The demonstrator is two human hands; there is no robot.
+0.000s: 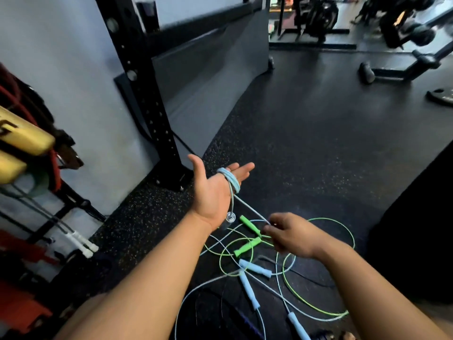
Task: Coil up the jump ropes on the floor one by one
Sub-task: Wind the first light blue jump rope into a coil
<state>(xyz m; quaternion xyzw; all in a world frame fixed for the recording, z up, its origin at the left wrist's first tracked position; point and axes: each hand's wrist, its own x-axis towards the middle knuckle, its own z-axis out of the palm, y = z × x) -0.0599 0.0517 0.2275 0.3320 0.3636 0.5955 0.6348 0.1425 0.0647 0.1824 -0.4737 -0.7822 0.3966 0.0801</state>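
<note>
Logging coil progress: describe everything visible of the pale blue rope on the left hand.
The pale blue rope is a thin cord wound in several turns round the fingers of the open, palm-up left hand. One strand hangs to a round metallic end near the wrist; another runs straight down to the right hand, which pinches it.

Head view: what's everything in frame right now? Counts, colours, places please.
blue rope: one, pale blue, wound round left fingers
blue handles: three, pale blue, floor, centre
green handles: two, bright green, floor under hands
green cord: loops, green, floor right
white handles: two, white, left by rack
rack upright: one, black, at wall
weight plate: one, dark, floor far right
left hand: one, open, palm up
right hand: one, pinching blue rope
</note>
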